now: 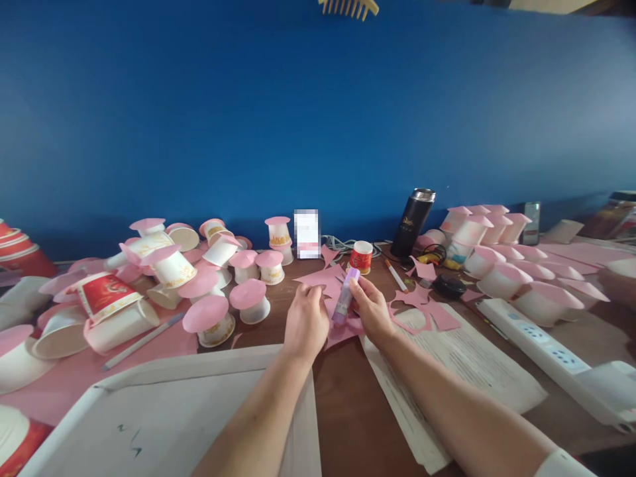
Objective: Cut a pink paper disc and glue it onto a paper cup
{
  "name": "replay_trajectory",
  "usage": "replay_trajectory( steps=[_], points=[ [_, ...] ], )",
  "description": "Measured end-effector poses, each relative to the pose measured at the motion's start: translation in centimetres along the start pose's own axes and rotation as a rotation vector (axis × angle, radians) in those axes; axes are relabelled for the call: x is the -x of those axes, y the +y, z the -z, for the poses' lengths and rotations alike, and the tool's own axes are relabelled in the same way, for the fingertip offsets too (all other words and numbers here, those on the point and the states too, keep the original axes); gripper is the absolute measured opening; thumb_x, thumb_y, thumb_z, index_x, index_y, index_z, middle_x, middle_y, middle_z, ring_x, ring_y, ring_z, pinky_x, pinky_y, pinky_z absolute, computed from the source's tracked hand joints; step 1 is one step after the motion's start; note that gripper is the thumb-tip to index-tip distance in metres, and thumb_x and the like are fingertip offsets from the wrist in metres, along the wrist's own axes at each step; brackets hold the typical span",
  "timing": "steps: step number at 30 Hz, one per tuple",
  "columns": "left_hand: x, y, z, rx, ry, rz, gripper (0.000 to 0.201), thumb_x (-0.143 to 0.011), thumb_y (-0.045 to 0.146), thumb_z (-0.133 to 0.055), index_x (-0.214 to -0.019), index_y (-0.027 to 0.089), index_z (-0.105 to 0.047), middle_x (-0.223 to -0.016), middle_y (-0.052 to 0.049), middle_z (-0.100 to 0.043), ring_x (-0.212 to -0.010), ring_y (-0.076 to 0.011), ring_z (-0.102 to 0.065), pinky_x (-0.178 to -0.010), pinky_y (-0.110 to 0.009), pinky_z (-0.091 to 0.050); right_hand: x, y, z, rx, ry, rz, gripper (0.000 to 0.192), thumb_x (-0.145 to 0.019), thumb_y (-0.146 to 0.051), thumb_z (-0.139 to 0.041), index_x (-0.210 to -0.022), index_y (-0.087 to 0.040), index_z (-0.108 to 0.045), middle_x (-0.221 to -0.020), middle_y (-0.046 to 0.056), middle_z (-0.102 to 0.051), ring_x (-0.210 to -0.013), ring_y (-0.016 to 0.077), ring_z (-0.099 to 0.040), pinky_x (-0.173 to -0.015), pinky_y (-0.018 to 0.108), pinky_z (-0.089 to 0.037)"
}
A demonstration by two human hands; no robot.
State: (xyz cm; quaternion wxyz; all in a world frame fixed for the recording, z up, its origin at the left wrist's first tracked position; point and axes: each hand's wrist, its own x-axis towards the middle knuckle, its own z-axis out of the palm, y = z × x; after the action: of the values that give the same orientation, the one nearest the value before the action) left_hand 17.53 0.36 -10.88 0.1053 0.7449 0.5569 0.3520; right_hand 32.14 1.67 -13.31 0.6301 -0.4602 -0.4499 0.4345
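Note:
A purple glue stick (344,301) stands tilted between my hands, pinched in the fingers of my right hand (372,308). My left hand (305,321) is closed just left of it, fingers curled in; I cannot make out what they hold, if anything. Pink paper scraps (342,334) lie beneath and around both hands. Just beyond them a red and white paper cup (361,257) rests on the table. To the left are many paper cups with pink paper discs on them, such as one cup (251,303) close to my left hand.
A black thermos (413,222) leans by the blue wall. At right are more pink-topped cups (507,281), a black mouse (448,286), a white power strip (539,344) and printed sheets (477,358). A white box lid (199,411) lies front left. A phone (307,233) stands at the back.

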Motion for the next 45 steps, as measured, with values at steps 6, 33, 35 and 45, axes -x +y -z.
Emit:
replay_trajectory(
  steps=[6, 33, 35, 45],
  points=[
    [-0.2, 0.1, -0.2, 0.289, -0.051, 0.083, 0.024, -0.092, 0.032, -0.047, -0.094, 0.019, -0.067, -0.094, -0.008, -0.070, -0.091, -0.0199, -0.065, -0.080, -0.028, -0.046, 0.2, -0.3, -0.3, 0.085, -0.008, 0.060, 0.052, -0.079, -0.058, -0.062, -0.119, -0.023, -0.065, -0.092, 0.003, -0.070, -0.074, 0.0171, -0.062, -0.065, 0.027, -0.051],
    [-1.2, -0.7, 0.5, 1.191, -0.298, 0.361, 0.028, -0.082, 0.039, -0.066, -0.092, 0.014, -0.062, -0.079, -0.004, -0.066, -0.065, -0.0114, -0.062, -0.065, -0.025, -0.053, 0.6, -1.4, -0.7, -0.222, -0.174, -0.075, 0.039, -0.076, -0.049, -0.069, -0.101, -0.020, -0.065, -0.072, 0.000, -0.062, -0.062, 0.0114, -0.056, -0.049, 0.021, -0.045],
    [-0.9, -0.6, 0.3, 0.942, -0.329, 0.223, 0.033, -0.085, 0.047, -0.058, -0.091, 0.015, -0.061, -0.075, -0.003, -0.065, -0.060, -0.0118, -0.060, -0.061, -0.025, -0.050, 0.3, -1.2, -0.5, -0.202, -0.113, -0.096, 0.039, -0.075, -0.054, -0.068, -0.089, -0.018, -0.065, -0.061, -0.002, -0.057, -0.051, 0.0092, -0.050, -0.044, 0.020, -0.039],
    [0.1, 0.7, 0.1, 0.578, -0.500, -0.012, 0.047, -0.091, 0.059, -0.037, -0.068, 0.019, -0.049, -0.059, 0.000, -0.055, -0.055, -0.0132, -0.052, -0.057, -0.025, -0.040, 0.4, -2.2, -0.1, 0.006, -0.056, -0.048, 0.044, -0.080, -0.063, -0.055, -0.073, -0.020, -0.057, -0.049, -0.005, -0.046, -0.039, 0.0086, -0.037, -0.039, 0.024, -0.027]
  ],
)
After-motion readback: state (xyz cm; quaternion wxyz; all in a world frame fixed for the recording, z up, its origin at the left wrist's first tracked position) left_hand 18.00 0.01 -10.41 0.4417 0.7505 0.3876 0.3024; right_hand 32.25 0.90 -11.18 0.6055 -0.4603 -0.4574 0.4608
